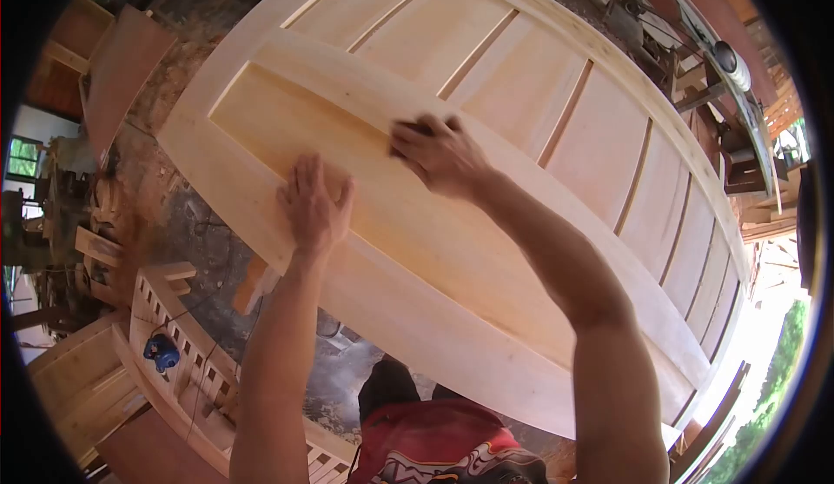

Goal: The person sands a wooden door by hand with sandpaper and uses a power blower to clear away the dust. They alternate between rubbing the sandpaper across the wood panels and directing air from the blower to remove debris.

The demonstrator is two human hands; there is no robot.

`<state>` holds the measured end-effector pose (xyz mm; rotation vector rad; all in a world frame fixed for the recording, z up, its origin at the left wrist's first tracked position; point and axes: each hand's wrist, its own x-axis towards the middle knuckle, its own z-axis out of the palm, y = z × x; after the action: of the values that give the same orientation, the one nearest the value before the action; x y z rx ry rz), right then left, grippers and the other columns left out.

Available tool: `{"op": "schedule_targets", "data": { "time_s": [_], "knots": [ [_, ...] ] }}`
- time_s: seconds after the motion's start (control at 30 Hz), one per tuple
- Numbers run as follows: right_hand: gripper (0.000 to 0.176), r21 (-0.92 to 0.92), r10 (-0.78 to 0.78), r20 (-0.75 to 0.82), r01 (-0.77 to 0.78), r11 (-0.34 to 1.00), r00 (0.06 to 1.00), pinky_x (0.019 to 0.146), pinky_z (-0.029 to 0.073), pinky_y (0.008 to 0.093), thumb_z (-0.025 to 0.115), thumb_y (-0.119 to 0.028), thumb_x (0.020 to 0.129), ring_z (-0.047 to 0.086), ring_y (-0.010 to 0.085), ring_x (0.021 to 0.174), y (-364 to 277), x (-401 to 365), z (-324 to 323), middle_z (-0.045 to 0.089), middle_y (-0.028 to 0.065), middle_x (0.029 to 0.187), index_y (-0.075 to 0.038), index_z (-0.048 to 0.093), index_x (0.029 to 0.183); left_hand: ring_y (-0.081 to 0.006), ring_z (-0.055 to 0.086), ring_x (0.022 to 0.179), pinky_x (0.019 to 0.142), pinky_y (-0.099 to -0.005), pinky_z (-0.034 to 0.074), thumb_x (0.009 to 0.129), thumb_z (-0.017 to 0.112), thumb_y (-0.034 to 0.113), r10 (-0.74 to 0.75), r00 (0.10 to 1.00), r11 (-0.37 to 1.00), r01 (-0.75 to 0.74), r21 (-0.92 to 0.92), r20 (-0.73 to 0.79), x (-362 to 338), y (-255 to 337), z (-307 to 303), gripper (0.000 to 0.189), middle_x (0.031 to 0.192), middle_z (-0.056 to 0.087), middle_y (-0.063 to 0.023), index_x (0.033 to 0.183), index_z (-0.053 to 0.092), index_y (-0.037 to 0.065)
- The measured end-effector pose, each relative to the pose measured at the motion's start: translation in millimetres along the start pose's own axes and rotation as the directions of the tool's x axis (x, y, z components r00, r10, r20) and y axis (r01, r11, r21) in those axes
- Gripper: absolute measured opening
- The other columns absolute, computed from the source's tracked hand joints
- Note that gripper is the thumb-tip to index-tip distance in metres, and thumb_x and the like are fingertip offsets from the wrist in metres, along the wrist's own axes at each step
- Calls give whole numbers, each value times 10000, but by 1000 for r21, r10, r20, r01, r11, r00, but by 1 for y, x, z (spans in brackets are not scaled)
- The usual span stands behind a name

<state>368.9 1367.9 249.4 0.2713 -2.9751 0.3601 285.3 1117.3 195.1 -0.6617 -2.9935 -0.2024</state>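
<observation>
A large pale wooden panelled piece [347, 93], like a door or bed headboard, lies in front of me. Its long recessed panel [408, 232] runs along the side nearest me. My left hand [314, 206] rests flat on the near part of that panel by its frame edge, fingers stretched out and holding nothing. At the far edge of the recess, my right hand [441, 155] has its fingers bent around a dark, thin piece that looks like sandpaper [400, 149]. Motion blurs that hand, and the fingers partly hide the piece.
To the lower left stands a slatted wooden frame [174, 371] with a blue power tool [162, 353] on it. Wooden boards [130, 76] lean at the upper left. A workbench with machine parts [721, 58] is at the upper right. Sawdust and scraps cover the floor [130, 171].
</observation>
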Motion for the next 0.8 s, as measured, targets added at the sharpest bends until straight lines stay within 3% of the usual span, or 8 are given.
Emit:
{"op": "schedule_targets", "data": {
  "time_s": [0.1, 0.27, 0.37, 0.5, 0.57, 0.63, 0.73, 0.8],
  "knots": [
    [452, -36, 71, 37, -70, 997, 997, 1018, 418, 456, 702, -282, 936, 462, 233, 1368, 15, -165, -1, 527, -66, 1534, -204, 645, 1378, -357, 345, 1508, 1207, -626, 233, 991, 574, 553, 17, 1000, 1000, -17, -10, -25, 4, 1, 9, 748, 1625, 383, -179, 1554, 417, 85],
    [455, -170, 208, 86, -191, 967, 974, 971, 419, 528, 783, -221, 848, 454, 307, 1402, 30, -415, -55, 573, -54, 1486, -196, 706, 1296, -355, 345, 1510, 1211, -606, 247, 999, 572, 536, -6, 1000, 1000, 6, 17, 19, 0, 8, 2, 729, 1635, 373, -165, 1559, 414, 98],
    [449, -98, 197, 68, -190, 977, 978, 959, 421, 518, 786, -223, 851, 474, 296, 1390, 33, -402, -49, 584, -53, 1473, -193, 707, 1292, -340, 359, 1504, 1201, -593, 272, 1000, 582, 518, -2, 1000, 998, 3, 62, -16, -2, 10, 7, 703, 1630, 385, -148, 1548, 430, 106],
    [391, 17, 24, -47, -23, 1000, 999, 1018, 418, 484, 661, -307, 967, 463, 236, 1357, 38, -218, -13, 584, -45, 1472, -175, 661, 1335, -318, 399, 1479, 1180, -582, 302, 997, 597, 510, 34, 999, 997, -32, 73, -30, 1, 0, 13, 682, 1606, 423, -136, 1533, 454, 113],
    [370, 13, 199, -215, -201, 980, 956, 1026, 409, 472, 634, -294, 987, 485, 245, 1324, 47, -164, 12, 594, -41, 1465, -174, 656, 1336, -310, 418, 1466, 1169, -578, 315, 996, 599, 511, 58, 997, 997, -55, 46, -59, 5, -7, 19, 674, 1592, 441, -135, 1526, 464, 116],
    [379, 59, 379, -307, -379, 923, 873, 1025, 407, 468, 643, -267, 982, 496, 247, 1303, 48, -180, -19, 593, -40, 1472, -175, 655, 1349, -313, 427, 1459, 1163, -574, 323, 998, 598, 512, 72, 992, 996, -66, 56, -101, 8, -5, 15, 670, 1584, 453, -137, 1525, 467, 121],
    [430, -13, 140, -2, -140, 990, 990, 1022, 420, 495, 735, -243, 911, 470, 257, 1374, 30, -326, -30, 567, -58, 1507, -210, 681, 1337, -319, 432, 1455, 1155, -576, 331, 1001, 592, 517, 82, 991, 994, -74, 75, -107, 4, -13, 24, 664, 1581, 457, -141, 1524, 470, 127],
    [450, -182, 144, 54, -132, 974, 988, 1046, 415, 517, 761, -250, 879, 454, 274, 1416, 39, -428, -54, 560, -52, 1514, -224, 691, 1323, -325, 432, 1454, 1152, -572, 336, 1002, 588, 521, 67, 992, 995, -58, 82, -109, 9, -10, 26, 665, 1579, 460, -144, 1522, 473, 123]
  ]
}}
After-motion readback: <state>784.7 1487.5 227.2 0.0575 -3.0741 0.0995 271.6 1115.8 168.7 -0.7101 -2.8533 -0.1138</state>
